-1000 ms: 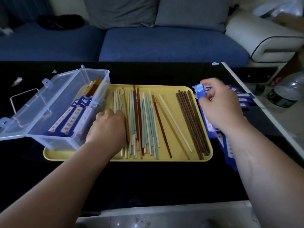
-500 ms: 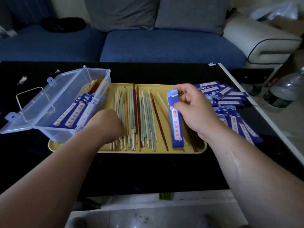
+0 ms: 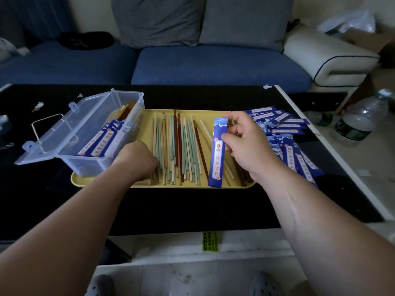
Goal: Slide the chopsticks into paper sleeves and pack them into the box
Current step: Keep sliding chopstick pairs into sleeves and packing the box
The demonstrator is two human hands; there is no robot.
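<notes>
A yellow tray (image 3: 147, 116) on the black table holds several loose chopsticks (image 3: 181, 146) in green, cream, red and brown. My right hand (image 3: 250, 146) pinches one blue paper sleeve (image 3: 218, 154) near its top, and the sleeve hangs over the tray's right half. My left hand (image 3: 136, 161) rests curled on the near ends of the leftmost chopsticks; its fingers are hidden. A clear plastic box (image 3: 85, 133) with its lid open stands on the tray's left end and holds several sleeved chopsticks (image 3: 102, 139).
A heap of blue sleeves (image 3: 286, 133) lies on the table right of the tray. Plastic bottles (image 3: 359, 122) stand on the floor beyond the table's white right edge. A blue sofa (image 3: 192, 65) runs behind the table.
My right hand lifted a sleeve from the heap and carried it left over the tray. My left hand stayed on the chopsticks' near ends.
</notes>
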